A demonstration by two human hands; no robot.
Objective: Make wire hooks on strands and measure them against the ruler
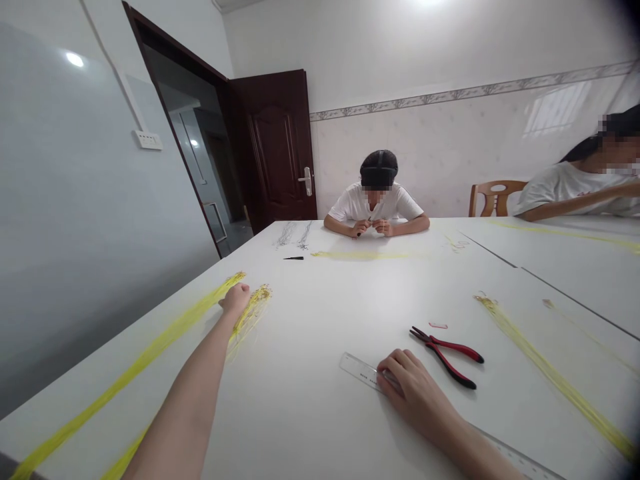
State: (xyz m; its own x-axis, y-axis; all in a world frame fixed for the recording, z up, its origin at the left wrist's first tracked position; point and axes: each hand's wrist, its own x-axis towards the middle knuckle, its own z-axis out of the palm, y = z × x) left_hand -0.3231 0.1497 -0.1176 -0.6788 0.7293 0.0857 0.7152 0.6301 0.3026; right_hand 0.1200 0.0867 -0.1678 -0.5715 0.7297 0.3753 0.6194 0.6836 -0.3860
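From the head view, our left hand (237, 299) is curled, its arm stretched forward, beside a bundle of thin yellow strands (255, 307); we cannot tell if it pinches any. Our right hand (406, 379), palm down, clasps a clear plastic ruler (357, 369).

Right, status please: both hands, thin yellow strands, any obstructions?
Left hand at two bundles of thin yellow strands, grip unclear. Right hand over clear plastic ruler. Open red-and-black pliers nearby, blocking neither hand.
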